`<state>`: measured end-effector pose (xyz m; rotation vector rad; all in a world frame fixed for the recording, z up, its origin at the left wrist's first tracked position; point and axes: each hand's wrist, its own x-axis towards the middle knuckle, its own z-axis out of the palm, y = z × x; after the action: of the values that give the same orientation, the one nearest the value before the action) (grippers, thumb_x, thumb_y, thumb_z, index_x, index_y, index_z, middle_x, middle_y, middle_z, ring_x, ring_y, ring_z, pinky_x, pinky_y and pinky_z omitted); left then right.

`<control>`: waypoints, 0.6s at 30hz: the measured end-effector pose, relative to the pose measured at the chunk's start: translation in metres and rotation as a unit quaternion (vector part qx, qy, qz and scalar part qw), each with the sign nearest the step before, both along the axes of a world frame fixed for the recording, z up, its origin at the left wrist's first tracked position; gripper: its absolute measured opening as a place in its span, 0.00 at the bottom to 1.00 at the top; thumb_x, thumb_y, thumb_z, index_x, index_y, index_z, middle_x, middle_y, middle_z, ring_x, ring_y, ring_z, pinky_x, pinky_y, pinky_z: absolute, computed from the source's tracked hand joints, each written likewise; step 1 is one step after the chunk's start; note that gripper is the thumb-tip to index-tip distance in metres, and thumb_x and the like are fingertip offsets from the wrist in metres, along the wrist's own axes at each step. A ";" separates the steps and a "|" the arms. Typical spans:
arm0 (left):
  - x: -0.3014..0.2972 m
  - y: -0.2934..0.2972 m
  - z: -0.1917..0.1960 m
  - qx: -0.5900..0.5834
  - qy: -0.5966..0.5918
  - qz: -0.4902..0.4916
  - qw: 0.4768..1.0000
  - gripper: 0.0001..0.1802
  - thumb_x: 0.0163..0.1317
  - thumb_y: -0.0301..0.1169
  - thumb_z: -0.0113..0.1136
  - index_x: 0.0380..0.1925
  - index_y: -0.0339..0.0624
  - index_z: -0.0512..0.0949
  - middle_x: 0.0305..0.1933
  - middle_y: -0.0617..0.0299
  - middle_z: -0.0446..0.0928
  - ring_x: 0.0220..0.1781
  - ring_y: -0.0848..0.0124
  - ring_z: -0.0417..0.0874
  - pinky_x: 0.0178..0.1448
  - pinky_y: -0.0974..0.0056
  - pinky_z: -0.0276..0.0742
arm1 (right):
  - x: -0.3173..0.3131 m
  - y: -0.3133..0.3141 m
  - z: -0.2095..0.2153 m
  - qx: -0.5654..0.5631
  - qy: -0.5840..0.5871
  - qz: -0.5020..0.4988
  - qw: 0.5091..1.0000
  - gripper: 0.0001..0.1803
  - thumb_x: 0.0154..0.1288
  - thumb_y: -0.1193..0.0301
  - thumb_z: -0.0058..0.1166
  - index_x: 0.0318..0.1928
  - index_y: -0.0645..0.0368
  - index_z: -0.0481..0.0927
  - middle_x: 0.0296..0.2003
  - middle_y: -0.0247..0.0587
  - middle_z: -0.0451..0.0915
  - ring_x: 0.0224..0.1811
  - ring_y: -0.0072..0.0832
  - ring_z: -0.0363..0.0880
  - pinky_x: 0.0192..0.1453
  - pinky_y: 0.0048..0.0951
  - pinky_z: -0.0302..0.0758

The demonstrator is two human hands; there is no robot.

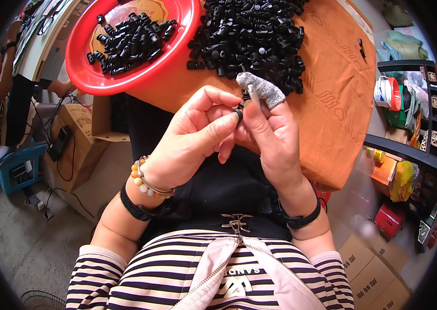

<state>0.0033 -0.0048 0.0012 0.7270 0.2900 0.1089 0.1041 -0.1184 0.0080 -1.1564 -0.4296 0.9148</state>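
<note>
Just past the near edge of the orange-covered table (327,124), my two hands meet over a small black plastic part (238,114). My left hand (203,121) pinches it between thumb and fingers. My right hand (275,132) wears a grey knit finger cover (262,89) and closes its thumb and fingers on the part's upper end; exactly what sits between them is partly hidden. Beyond the hands lies a large heap of black plastic parts (249,39). A red round tray (190,49) at the left holds a smaller pile of similar black pieces (133,44).
Cardboard boxes (76,139) and a blue stool (22,165) stand at the left, near cables. Another person's arm (2,72) shows at the far left. A dark shelf rack (404,152) with bags and containers stands at the right. More cartons (373,274) lie at the lower right.
</note>
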 end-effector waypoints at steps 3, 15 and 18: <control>0.000 -0.005 -0.003 0.106 -0.002 0.050 0.993 0.14 0.62 0.27 0.54 0.46 0.41 0.66 0.35 0.62 0.73 0.29 0.82 0.72 0.27 0.77 0.67 | 0.004 -0.003 0.002 -0.043 -0.034 -0.040 0.998 0.20 0.66 0.68 0.49 0.55 0.63 0.67 0.38 0.27 0.69 0.35 0.10 0.63 0.38 0.13 0.64; 0.001 -0.008 -0.005 0.176 0.029 0.068 0.982 0.14 0.53 0.19 0.62 0.36 0.41 0.69 0.33 0.71 0.70 0.35 0.87 0.72 0.39 0.80 0.69 | 0.009 -0.013 -0.006 -0.068 -0.073 -0.075 0.992 0.18 0.66 0.70 0.50 0.54 0.63 0.68 0.40 0.27 0.71 0.38 0.10 0.64 0.42 0.12 0.62; 0.000 -0.006 -0.004 0.162 0.041 0.073 0.983 0.14 0.52 0.19 0.63 0.35 0.41 0.68 0.32 0.72 0.71 0.33 0.87 0.72 0.38 0.80 0.69 | 0.011 -0.013 -0.006 -0.070 -0.090 -0.086 0.990 0.17 0.66 0.71 0.49 0.54 0.63 0.68 0.40 0.27 0.71 0.38 0.11 0.64 0.42 0.13 0.63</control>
<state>0.0035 -0.0106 -0.0029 1.0349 0.4091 0.2703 0.1149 -0.1318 0.0021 -1.3892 -0.4087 0.7022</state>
